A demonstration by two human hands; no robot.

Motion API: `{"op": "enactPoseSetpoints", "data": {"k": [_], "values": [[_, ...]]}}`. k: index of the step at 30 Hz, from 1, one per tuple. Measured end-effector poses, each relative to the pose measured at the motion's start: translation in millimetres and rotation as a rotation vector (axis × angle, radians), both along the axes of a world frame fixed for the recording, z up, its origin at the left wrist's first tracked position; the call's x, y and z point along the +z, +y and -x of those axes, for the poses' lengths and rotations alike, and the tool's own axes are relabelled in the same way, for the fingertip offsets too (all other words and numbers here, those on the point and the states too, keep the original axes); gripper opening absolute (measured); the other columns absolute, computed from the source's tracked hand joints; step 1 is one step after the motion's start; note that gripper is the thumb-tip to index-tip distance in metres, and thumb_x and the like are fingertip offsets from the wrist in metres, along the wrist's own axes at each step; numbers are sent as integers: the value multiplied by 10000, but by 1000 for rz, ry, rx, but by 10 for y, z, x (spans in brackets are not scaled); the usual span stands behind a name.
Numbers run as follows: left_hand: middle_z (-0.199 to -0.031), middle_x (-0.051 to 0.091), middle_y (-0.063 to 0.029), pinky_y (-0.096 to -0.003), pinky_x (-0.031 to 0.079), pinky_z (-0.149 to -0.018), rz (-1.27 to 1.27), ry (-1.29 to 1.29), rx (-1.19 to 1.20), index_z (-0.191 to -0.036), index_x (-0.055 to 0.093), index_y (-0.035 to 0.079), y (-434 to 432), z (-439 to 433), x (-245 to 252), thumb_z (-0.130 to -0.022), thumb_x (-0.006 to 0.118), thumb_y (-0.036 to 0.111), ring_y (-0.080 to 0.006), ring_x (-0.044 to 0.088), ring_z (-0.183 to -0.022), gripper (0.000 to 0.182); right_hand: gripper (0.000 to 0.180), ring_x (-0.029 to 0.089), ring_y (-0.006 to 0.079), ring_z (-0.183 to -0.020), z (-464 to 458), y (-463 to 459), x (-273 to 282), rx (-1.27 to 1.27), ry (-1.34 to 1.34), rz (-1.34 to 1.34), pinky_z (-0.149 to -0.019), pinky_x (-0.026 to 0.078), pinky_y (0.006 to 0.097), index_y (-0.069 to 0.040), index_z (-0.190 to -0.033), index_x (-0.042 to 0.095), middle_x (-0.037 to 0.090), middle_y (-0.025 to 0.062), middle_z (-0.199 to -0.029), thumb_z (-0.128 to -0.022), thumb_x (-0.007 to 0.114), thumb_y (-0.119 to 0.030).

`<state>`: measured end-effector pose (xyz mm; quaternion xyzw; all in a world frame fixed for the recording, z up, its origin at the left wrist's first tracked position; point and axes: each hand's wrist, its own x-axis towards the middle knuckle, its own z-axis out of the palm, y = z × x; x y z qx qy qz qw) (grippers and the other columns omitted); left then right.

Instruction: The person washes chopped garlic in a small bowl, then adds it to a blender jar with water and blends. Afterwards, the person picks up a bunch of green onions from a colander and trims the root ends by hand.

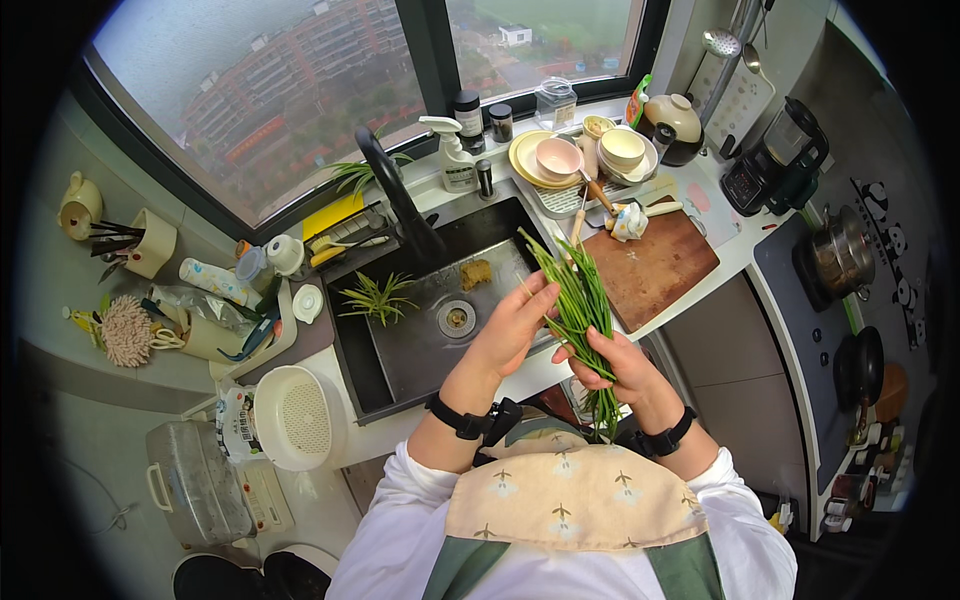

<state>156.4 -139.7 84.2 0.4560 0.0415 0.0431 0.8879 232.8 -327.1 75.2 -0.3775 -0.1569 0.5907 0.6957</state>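
Note:
A bunch of long, thin green stalks [579, 300], which look like garlic chives, stands slanted in front of my body, over the counter edge between the sink and the cutting board. My right hand [609, 361] is closed around its lower part, with the thumb on top. My left hand [525, 319] is at the upper left side of the bunch, thumb and forefinger pinched together on a few stalks. The black sink [420, 360] lies to the left, with a brown sponge [475, 275] and a metal drain [456, 319] in it. A wooden cutting board [660, 262] lies to the right.
A black faucet [397, 187] arches over the sink, beside a spiky potted plant [377, 298]. A white colander [294, 416] stands left of the sink. Bowls and plates fill a drying rack [562, 201] behind the board. A pot [844, 251] and a frying pan [868, 367] are at the far right.

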Motion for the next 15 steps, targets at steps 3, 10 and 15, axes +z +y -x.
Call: {"op": "enactPoseSetpoints", "data": {"k": [3,10,15], "values": [[-1281,558,-75,-336,414,-1023,-49,3,174,-1356,459,51,-30,13,13,-966,625,206,-169,515,-1191,452,414,447,74,-604,13,-10,40,-65,-49,-2,-479,367,191,-40,-1334,490,652,147,-1088,-1052,440,-339],[-1175,565,-79,-335,440,-990,-219,0,399,-1294,470,47,-107,-27,82,-857,762,154,-178,532,-1139,536,313,443,60,-619,31,-28,-3,-182,-274,33,-544,392,196,-40,-1263,544,673,91,-1059,-1035,500,-249],[-1023,592,-29,-276,463,-904,-192,86,236,-1113,556,50,-200,-53,119,-877,716,49,-112,569,-979,285,260,464,57,-637,43,-35,-67,-201,-371,39,-562,405,206,-29,-1209,566,681,73,-1033,-1020,530,-204]]}}
